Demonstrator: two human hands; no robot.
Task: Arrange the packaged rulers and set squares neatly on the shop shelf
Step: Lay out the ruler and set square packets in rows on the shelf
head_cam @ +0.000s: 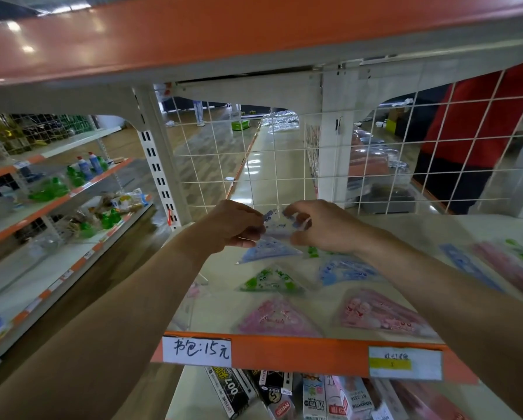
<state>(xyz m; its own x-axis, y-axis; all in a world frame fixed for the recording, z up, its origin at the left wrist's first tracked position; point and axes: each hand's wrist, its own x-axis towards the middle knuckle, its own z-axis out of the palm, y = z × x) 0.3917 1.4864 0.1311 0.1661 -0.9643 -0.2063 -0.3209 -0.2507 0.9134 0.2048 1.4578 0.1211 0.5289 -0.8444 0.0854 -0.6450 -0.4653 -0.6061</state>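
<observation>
Fingers (258,229) of the left hand (233,222) and the right hand (324,225) curled in on a small blue packet (280,227). Each hand pinched one side of it, holding it just clear of the shelf (436,237) and close to the wire mesh (224,165) behind.

Done well, the step probably called for light pinches at the packet's edges and a turn until its long edge ran parallel to the orange price rail (299,350). It could then be lowered flat rather than dropped, since the slick plastic sleeves looked likely to slide over one another.

Motion blur hid the packet's outline. Its long axis appeared to run across from one set of fingers to the other, with one corner tipped up toward the mesh, though that could not be told for certain.

Directly below the fingers lay a blue set square (268,250), flat, with its long edge toward the shelf front and its apex pointing back at the hands. Further out toward the person, a green set square (271,281) and a pink set square (277,319) lay the same way, forming a rough column.

Below and right of the right-hand fingers, a second blue packet (345,271) and a pink packet (381,318) lay skewed, slanting toward the front right. Well to the right of the fingers, a blue ruler (466,265) and a pink ruler (509,268) lay on a similar slant from back to front.
</observation>
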